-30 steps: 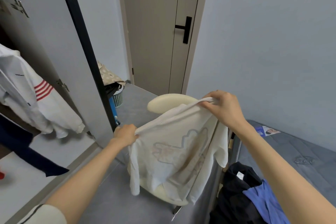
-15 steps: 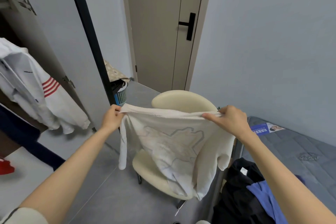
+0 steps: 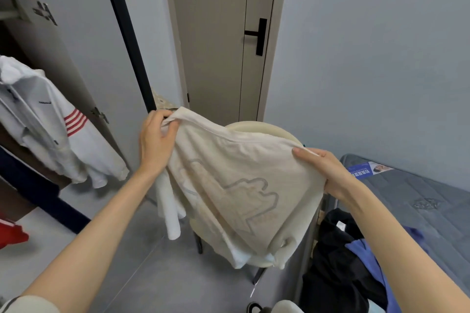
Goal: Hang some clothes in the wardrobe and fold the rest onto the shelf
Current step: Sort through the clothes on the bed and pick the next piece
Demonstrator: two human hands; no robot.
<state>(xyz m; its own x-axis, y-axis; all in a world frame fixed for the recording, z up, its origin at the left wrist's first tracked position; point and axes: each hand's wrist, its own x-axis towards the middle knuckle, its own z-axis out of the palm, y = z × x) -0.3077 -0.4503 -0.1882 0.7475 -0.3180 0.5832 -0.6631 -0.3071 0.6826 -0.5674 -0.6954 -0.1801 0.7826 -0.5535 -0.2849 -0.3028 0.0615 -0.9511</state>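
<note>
A cream T-shirt (image 3: 229, 185) with a faint outline print hangs spread between my hands above a cream chair (image 3: 256, 127). My left hand (image 3: 155, 140) grips its upper left corner, raised near the wardrobe door's black edge. My right hand (image 3: 323, 170) holds the shirt's right edge, lower and closer to the bed. One sleeve dangles below my left hand. The open wardrobe (image 3: 15, 33) at the left holds a hanging white jacket (image 3: 58, 129) with red stripes and a dark navy garment (image 3: 38, 190).
A grey mattress (image 3: 419, 201) lies at the right with a black garment (image 3: 338, 262) and a blue one (image 3: 368, 256) piled at its near edge. A closed beige door (image 3: 216, 40) stands ahead. A red item (image 3: 10, 234) shows at the far left.
My left hand rose and turned the shirt's left corner upward; my right hand dropped lower. The shirt now slopes down from left to right and bulges toward me.
</note>
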